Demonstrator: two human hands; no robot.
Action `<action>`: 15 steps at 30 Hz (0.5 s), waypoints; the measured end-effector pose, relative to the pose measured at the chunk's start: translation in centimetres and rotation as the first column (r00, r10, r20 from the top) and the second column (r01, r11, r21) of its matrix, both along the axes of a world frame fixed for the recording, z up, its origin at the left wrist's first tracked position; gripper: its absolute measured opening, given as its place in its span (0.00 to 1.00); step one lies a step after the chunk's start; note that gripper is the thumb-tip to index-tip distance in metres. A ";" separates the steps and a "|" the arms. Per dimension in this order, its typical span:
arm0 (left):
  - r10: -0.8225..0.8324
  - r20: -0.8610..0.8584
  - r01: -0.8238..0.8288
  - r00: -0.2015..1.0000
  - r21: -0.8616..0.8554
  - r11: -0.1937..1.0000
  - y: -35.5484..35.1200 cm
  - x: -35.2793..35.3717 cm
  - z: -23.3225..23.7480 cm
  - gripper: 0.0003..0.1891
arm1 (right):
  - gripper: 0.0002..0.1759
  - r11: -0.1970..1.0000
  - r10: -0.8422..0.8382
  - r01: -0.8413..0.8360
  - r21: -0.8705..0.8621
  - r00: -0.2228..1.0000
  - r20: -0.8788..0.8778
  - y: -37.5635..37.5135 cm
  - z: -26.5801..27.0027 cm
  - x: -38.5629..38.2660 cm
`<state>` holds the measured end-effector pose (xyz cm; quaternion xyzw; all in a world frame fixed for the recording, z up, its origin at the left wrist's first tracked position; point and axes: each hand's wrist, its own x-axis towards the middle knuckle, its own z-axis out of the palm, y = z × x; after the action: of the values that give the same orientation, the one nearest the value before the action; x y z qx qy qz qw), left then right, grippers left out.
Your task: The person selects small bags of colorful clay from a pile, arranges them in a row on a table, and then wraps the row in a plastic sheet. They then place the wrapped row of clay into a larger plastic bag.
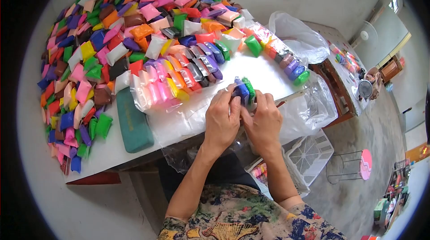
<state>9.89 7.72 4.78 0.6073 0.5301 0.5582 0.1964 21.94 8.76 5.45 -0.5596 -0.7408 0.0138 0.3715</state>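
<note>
Blue, green packets in hands, case lettering illegible

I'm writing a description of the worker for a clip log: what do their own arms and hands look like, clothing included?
The left hand and right hand are ungloved, with no watch or bracelet visible at either wrist. The forearms are uncovered. The short sleeves belong to a beige top printed in dark blue, red, yellow and green. Any rings are too small to tell.
</note>
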 end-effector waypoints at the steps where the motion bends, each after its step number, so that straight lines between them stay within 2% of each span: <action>1: 0.000 -0.004 0.000 1.000 0.007 1.000 0.1 0.0 0.0 0.18 | 0.24 0.997 0.049 -0.050 -0.050 0.999 -0.020 -0.2 0.1 0.7; 4: 0.009 -0.031 -0.008 0.999 0.027 1.000 0.0 0.1 -0.1 0.18 | 0.26 0.963 0.190 -0.216 -0.163 0.968 -0.163 -0.9 1.8 2.8; 5: 0.021 -0.050 -0.019 0.999 0.038 0.999 0.0 0.1 -0.1 0.18 | 0.23 0.958 0.129 -0.188 -0.216 0.957 -0.258 -1.1 2.7 3.0; 8: 0.051 -0.093 -0.047 0.994 0.042 0.998 -0.2 0.4 -0.1 0.19 | 0.22 0.977 0.100 -0.108 0.185 0.994 0.053 0.8 3.4 3.5; 9: 0.060 -0.107 -0.056 0.992 0.043 0.998 -0.2 0.5 0.0 0.19 | 0.23 0.964 0.085 -0.117 0.240 0.987 0.140 1.3 3.7 3.3; 12: 0.081 -0.159 -0.070 0.984 0.076 0.995 0.0 0.6 -0.2 0.19 | 0.24 0.960 0.080 -0.147 0.237 0.959 0.271 3.2 3.0 3.2; 13: 0.092 -0.171 -0.081 0.981 0.069 0.994 0.0 0.7 -0.2 0.20 | 0.17 0.952 0.065 -0.142 0.271 0.959 0.275 3.7 2.7 3.1; 15: 0.115 -0.194 -0.106 0.974 0.054 0.993 0.0 0.8 -0.4 0.21 | 0.11 0.962 0.083 -0.136 0.238 0.972 0.222 4.2 2.2 3.2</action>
<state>10.71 7.73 4.41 0.6332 0.5676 0.5169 0.0983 25.16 12.98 7.68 -0.4642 -0.8015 -0.1189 0.3579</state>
